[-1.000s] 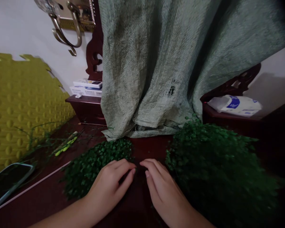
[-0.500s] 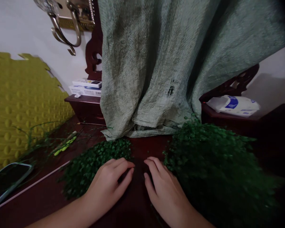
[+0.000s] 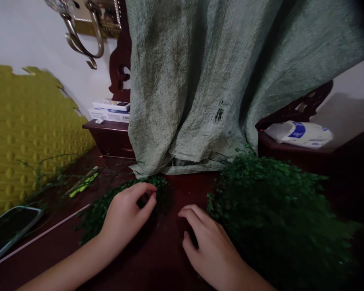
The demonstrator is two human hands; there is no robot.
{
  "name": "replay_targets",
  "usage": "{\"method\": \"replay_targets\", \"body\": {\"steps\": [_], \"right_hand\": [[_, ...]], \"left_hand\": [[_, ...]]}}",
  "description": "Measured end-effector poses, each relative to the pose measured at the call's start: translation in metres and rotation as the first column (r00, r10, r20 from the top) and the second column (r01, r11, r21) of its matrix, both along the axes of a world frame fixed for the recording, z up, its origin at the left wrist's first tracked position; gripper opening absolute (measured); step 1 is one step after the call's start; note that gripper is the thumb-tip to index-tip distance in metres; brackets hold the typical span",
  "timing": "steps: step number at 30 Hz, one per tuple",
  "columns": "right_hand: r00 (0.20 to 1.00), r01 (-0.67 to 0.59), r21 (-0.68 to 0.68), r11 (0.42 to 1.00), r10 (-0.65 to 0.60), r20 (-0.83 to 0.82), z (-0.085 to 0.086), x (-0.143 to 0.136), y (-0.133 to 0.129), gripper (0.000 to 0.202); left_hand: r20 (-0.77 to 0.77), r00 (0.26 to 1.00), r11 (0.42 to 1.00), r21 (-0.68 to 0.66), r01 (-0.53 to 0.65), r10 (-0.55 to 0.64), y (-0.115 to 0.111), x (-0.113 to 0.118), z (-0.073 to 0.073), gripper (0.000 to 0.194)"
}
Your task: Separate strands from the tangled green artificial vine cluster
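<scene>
My left hand [image 3: 129,210] is over the smaller pile of green leafy sprigs [image 3: 97,216] and covers much of it. Its thumb tip and fingertips nearly meet in a pinch; whatever lies between them is too small to make out. Beside the larger heap of green leafy sprigs [image 3: 276,214], my right hand [image 3: 208,240] hovers low over the dark red tabletop [image 3: 164,250]. Its fingers are curled, with a gap between thumb and forefinger, and no object shows there.
A grey-green woven sack [image 3: 185,101] hangs at the back. Loose stems and a yellow-green cutter-like tool [image 3: 83,186] lie left, near a phone [image 3: 13,230] and a pale cable [image 3: 48,234]. White boxes [image 3: 111,113] and a tissue pack [image 3: 303,135] flank the sack.
My left hand has moved left and away from me, back over the smaller pile. My right hand has shifted slightly left and nearer to me.
</scene>
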State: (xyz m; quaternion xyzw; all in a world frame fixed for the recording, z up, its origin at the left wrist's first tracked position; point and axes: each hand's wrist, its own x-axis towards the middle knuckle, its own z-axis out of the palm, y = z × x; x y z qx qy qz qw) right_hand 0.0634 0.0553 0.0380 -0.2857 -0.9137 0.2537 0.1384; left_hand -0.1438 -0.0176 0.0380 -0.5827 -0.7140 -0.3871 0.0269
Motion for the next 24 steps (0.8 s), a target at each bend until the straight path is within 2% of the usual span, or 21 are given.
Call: {"method": "replay_targets", "body": {"steps": [7, 11, 14, 20, 24], "right_hand": [[0.995, 0.071, 0.005, 0.997, -0.071, 0.069, 0.001, -0.002, 0.002, 0.041], [0.982, 0.049, 0.051, 0.998, -0.057, 0.181, -0.001, -0.003, 0.006, 0.049], [0.982, 0.032, 0.090, 0.995, -0.048, 0.180, -0.005, -0.003, 0.008, 0.046], [1.000, 0.009, 0.101, 0.995, -0.012, 0.023, -0.014, 0.001, 0.011, 0.040], [0.975, -0.011, 0.062, 0.998, 0.024, -0.219, -0.011, 0.000, 0.011, 0.039]], "left_hand": [[0.014, 1.000, 0.998, -0.063, -0.024, 0.025, 0.003, 0.000, -0.003, 0.016], [0.011, 1.000, 0.996, -0.085, 0.015, -0.015, 0.001, 0.003, -0.004, 0.017], [0.003, 0.999, 0.994, -0.095, 0.053, -0.053, 0.000, 0.006, -0.004, 0.016], [0.001, 0.977, 0.974, -0.084, 0.211, -0.211, -0.002, 0.012, -0.001, 0.015], [-0.016, 0.951, 0.948, -0.086, 0.307, -0.309, -0.004, 0.014, -0.002, 0.016]]}}
